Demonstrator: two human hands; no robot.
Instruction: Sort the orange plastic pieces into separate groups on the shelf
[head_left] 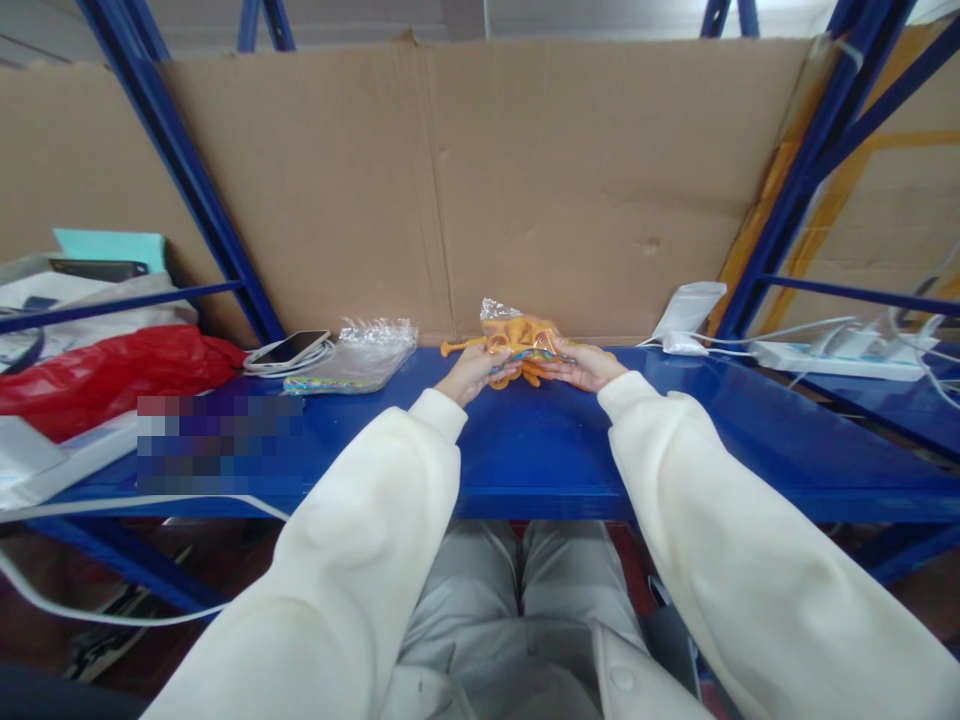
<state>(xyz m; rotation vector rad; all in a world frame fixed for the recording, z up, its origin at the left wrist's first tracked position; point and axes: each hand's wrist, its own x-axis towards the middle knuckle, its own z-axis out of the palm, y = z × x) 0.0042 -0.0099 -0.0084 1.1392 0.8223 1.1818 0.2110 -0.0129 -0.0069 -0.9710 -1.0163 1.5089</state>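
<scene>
Both arms reach straight forward, cream sleeves nearly parallel, wrists low over the blue shelf (525, 450). Left hand (472, 372) grips the left side of the orange toy pack (521, 342), fingers curled on it, thumb on top. Right hand (583, 366) grips the right side, fingers tucked under the pack. Pack sits at the shelf's back edge, just before the cardboard wall (480, 180), clear wrap sticking up. Left of it: empty clear bag (360, 355), then phone (289, 348) on coiled cable. Red bag (112, 375) far left. Power strip (832, 357) far right.
</scene>
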